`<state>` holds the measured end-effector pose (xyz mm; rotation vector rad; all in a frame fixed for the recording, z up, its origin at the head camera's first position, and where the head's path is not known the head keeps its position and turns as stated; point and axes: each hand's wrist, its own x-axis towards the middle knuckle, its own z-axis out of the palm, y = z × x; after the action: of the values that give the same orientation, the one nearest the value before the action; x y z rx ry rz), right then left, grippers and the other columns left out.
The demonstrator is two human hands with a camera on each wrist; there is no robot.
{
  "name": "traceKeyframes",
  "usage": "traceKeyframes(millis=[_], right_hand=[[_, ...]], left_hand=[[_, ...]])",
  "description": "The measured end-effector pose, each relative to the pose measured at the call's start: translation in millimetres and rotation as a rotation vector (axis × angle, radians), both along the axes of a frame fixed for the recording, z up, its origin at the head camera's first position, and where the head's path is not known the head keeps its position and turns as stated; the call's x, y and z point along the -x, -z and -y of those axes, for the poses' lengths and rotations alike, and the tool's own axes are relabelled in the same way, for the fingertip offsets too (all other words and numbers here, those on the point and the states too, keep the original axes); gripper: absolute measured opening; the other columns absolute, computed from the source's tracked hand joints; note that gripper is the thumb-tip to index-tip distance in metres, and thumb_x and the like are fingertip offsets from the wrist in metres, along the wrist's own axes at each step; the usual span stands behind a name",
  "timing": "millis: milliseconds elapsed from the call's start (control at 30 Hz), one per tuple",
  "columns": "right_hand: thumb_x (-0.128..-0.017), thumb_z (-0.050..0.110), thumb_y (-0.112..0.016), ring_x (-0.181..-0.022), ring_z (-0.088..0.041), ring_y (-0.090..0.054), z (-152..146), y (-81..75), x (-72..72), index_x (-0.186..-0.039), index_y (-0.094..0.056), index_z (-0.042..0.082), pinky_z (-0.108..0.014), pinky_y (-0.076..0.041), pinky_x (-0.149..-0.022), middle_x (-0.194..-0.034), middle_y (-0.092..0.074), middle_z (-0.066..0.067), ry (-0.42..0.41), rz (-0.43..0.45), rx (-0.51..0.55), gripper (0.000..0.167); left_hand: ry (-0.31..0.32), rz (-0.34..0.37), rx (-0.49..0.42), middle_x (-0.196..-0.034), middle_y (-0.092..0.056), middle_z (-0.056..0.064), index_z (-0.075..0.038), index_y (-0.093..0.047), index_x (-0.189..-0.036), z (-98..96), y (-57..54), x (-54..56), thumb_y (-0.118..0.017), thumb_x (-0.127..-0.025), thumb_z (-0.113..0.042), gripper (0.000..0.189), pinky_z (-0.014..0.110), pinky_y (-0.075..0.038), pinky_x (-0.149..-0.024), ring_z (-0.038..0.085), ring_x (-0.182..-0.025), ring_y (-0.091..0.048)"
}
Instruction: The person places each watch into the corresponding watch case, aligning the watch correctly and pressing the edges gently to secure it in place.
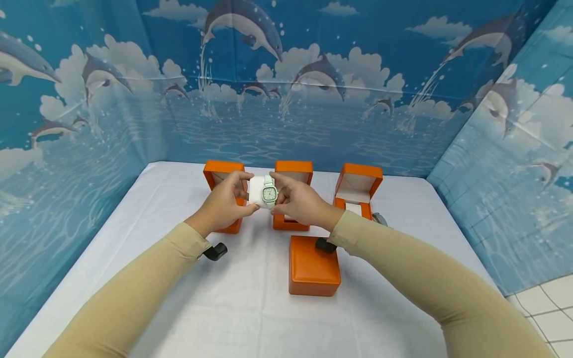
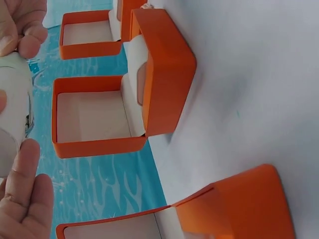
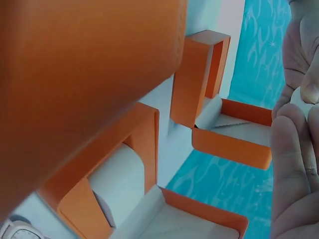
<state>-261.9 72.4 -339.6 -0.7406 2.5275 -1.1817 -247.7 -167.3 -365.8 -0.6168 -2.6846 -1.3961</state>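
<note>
A pale green wristwatch with a square face is strapped round a white cushion, held up between both hands in front of the open boxes. My left hand grips the cushion's left side, thumb below and forefinger above. On the watch side, my right hand pinches it, fingertips at the strap's top and bottom. The left wrist view has the cushion at its left edge, fingers at both ends. In the right wrist view the fingers of the right hand hide most of it.
Three open orange boxes stand at the back: left, middle and right. A white cushion sits in the right one, with another watch beside it. A closed orange box lies nearer on the white cloth.
</note>
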Motion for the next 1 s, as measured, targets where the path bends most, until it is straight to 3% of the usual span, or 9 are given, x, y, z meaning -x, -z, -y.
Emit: traceKeyframes(millis=[100,333,567,800,1000], right_hand=[[-0.092,0.006,-0.082,-0.087,-0.040,-0.069,-0.5,1.3,-0.5,-0.169,-0.023,0.018,-0.027,-0.058,-0.070,-0.090,-0.068,-0.008,0.008,0.008,0.014,0.098],[-0.093,0.007,-0.081,-0.072,-0.020,-0.063,-3.6,1.5,-1.7,-0.168,-0.027,0.014,-0.028,-0.058,-0.068,-0.088,-0.068,-0.005,0.021,-0.055,-0.029,0.092],[-0.094,0.007,-0.079,-0.076,-0.019,-0.064,-5.8,3.0,-1.3,-0.168,-0.026,0.010,-0.028,-0.059,-0.071,-0.088,-0.067,-0.005,0.005,-0.086,-0.028,0.090],[-0.095,0.010,-0.078,-0.084,-0.018,-0.065,-5.2,3.1,-3.0,-0.169,-0.022,0.015,-0.028,-0.060,-0.072,-0.094,-0.069,-0.004,-0.036,-0.110,-0.051,0.093],[-0.094,0.008,-0.080,-0.086,-0.017,-0.068,-9.3,1.8,-4.4,-0.170,-0.017,0.018,-0.027,-0.061,-0.075,-0.094,-0.072,-0.004,-0.057,-0.112,-0.024,0.100]], left_hand=[[0.001,-0.002,-0.008,-0.126,-0.055,0.010,-0.010,-0.044,-0.151,-0.9,1.6,0.8,-0.084,-0.090,-0.017,0.073,0.036,-0.064,-0.081,0.025,-0.106,-0.071],[-0.027,0.001,0.008,-0.124,-0.056,0.017,-0.010,-0.043,-0.152,-6.7,4.3,3.3,-0.085,-0.090,-0.023,0.076,0.035,-0.062,-0.076,0.026,-0.104,-0.072],[-0.037,0.014,0.006,-0.122,-0.056,0.017,-0.010,-0.042,-0.153,-8.5,4.4,3.2,-0.084,-0.090,-0.024,0.078,0.031,-0.060,-0.071,0.025,-0.101,-0.072],[0.014,0.101,-0.049,-0.140,-0.053,0.011,-0.015,-0.041,-0.153,-2.7,1.2,4.4,-0.085,-0.091,-0.020,0.076,0.034,-0.064,-0.081,0.024,-0.111,-0.069],[0.040,0.029,-0.008,-0.120,-0.052,0.015,-0.016,-0.042,-0.152,-3.1,-1.9,1.2,-0.085,-0.090,-0.018,0.076,0.035,-0.063,-0.082,0.024,-0.113,-0.070]])
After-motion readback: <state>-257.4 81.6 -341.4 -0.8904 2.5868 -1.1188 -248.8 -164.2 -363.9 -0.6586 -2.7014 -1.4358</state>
